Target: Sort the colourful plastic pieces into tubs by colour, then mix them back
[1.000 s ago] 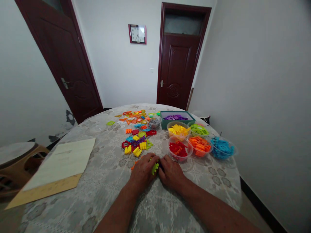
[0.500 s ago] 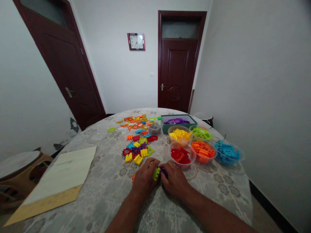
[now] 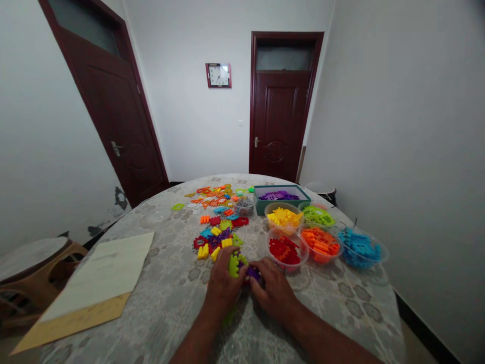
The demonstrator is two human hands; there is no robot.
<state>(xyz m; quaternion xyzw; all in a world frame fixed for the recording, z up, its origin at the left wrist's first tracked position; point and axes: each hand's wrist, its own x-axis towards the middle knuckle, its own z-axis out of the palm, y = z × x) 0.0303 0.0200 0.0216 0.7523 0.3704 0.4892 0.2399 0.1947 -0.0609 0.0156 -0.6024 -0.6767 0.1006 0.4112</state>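
My left hand (image 3: 224, 280) is closed around a lime-green plastic toy gear (image 3: 234, 266), whose toothed edge shows between thumb and fingers. Against it sits a purple toy piece (image 3: 253, 273), pinched by my right hand (image 3: 273, 283). Where the two pieces meet is partly covered by my fingers, so I cannot tell if they are joined. A bit of red shows beneath them. Just beyond my left hand lie yellow connector pieces (image 3: 203, 252) and a cluster of red, blue and purple gears (image 3: 222, 235).
On the right stand clear bowls of red pieces (image 3: 285, 251), orange pieces (image 3: 320, 242), yellow pieces (image 3: 284, 217), green pieces (image 3: 318, 215) and blue pieces (image 3: 359, 246). Behind them is a green box (image 3: 261, 206) with purple gears. Paper sheets (image 3: 102, 268) lie left; orange pieces (image 3: 212, 196) are scattered farther back.
My left hand has turned and opened its grip a little, so more of the green gear shows. The purple piece is more exposed too. The whole view has shifted slightly.
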